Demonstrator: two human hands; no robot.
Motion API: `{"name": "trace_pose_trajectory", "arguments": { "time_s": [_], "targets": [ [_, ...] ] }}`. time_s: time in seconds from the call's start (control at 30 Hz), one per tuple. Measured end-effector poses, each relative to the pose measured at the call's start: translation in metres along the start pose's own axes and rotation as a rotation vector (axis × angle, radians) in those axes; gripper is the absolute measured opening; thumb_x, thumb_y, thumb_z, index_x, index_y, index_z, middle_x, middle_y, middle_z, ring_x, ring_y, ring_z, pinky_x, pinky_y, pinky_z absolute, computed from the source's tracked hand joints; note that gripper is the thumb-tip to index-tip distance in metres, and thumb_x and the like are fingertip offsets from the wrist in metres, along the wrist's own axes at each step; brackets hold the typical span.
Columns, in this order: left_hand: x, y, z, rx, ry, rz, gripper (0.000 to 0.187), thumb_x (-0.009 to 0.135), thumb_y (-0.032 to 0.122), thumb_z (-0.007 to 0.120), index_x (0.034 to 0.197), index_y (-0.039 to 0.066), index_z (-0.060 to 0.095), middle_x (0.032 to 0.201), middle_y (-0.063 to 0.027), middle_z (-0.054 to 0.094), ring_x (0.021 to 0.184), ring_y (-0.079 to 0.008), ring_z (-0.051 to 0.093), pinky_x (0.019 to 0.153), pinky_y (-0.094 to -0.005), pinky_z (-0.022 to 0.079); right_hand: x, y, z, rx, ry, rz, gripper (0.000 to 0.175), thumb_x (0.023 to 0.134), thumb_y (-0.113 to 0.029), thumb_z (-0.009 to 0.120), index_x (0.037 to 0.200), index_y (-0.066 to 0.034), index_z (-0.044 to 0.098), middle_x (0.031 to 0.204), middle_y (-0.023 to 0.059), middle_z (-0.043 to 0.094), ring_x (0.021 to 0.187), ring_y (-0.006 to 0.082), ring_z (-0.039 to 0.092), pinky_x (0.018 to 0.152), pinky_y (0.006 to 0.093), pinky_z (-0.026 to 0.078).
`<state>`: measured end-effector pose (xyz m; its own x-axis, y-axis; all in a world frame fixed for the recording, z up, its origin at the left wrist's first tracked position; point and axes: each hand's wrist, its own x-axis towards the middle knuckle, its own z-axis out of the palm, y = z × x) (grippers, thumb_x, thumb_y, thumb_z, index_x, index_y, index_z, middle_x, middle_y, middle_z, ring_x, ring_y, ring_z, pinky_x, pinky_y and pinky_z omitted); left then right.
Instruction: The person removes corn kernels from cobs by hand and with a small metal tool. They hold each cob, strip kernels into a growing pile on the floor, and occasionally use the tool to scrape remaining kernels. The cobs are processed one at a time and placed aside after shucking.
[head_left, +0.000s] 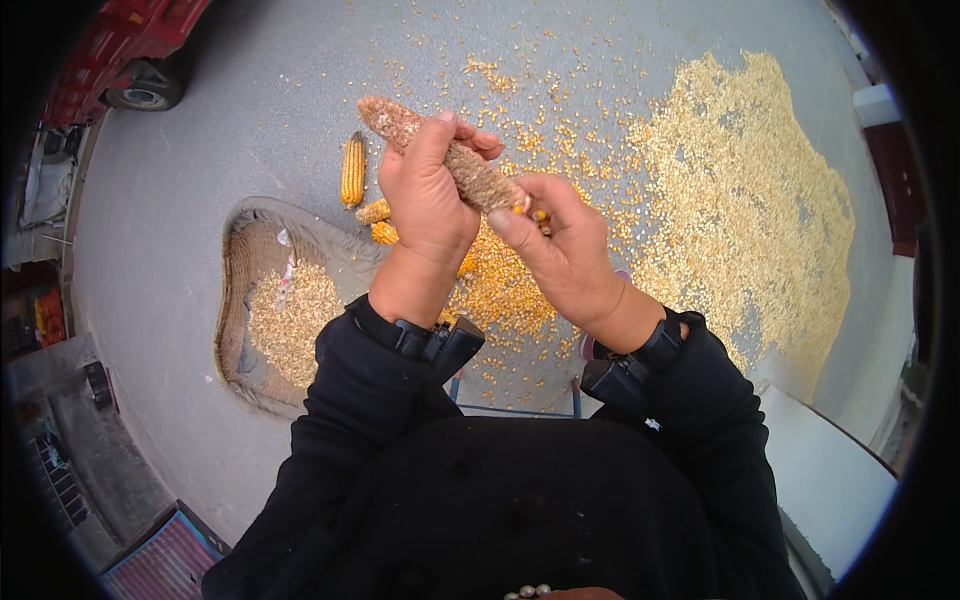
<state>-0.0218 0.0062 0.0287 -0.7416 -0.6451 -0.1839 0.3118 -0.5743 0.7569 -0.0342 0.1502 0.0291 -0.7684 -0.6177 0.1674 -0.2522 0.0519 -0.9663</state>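
Observation:
My left hand (431, 180) grips the middle of a mostly bare corn cob (480, 176), which slants from upper left to lower right. At its lower right end, my right hand (566, 251) holds the cob between thumb and fingers, with a few yellow kernels by the fingers. Under my hands lies a heap of loose corn kernels (502, 292). A full yellow ear of corn (352, 171) lies on the ground left of my left hand. Below it are a partly shelled ear (373, 212) and another yellow ear (384, 233), partly hidden by my left wrist.
A woven basket (232, 262) with pale grain or kernels stands at left. Pale kernels (750, 202) are spread widely over the grey ground at right. A red vehicle's wheel (142, 94) is at upper left. A white panel (825, 480) lies at lower right.

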Motion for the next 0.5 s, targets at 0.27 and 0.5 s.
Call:
{"name": "trace_pose_trajectory", "arguments": {
  "time_s": [0.27,0.5],
  "targets": [
    [-0.002,-0.007,-0.001,-0.219,-0.013,-0.102,0.013,0.088,0.009,0.057,0.081,-0.002,0.056,0.073,-0.0144,0.061,0.067,-0.0287,0.065,0.072,-0.0443,0.056,0.019,0.014,-0.008,-0.034,0.111,-0.075,0.016,0.096,-0.015,0.054,0.098,0.0008,0.058,0.075,0.0097,0.058,0.066,0.0138,0.054,0.059,0.0290,0.045],
    [0.005,-0.003,-0.009,-0.456,0.048,-0.283,0.011,0.090,0.011,0.055,0.085,0.002,0.050,0.074,-0.0094,0.057,0.074,-0.0279,0.061,0.085,-0.0523,0.053,0.019,0.004,-0.015,0.546,0.059,0.218,0.016,0.097,-0.011,0.046,0.102,-0.0019,0.059,0.069,0.0007,0.050,0.053,0.0051,0.038,0.044,0.0208,0.029]
  ]
}}
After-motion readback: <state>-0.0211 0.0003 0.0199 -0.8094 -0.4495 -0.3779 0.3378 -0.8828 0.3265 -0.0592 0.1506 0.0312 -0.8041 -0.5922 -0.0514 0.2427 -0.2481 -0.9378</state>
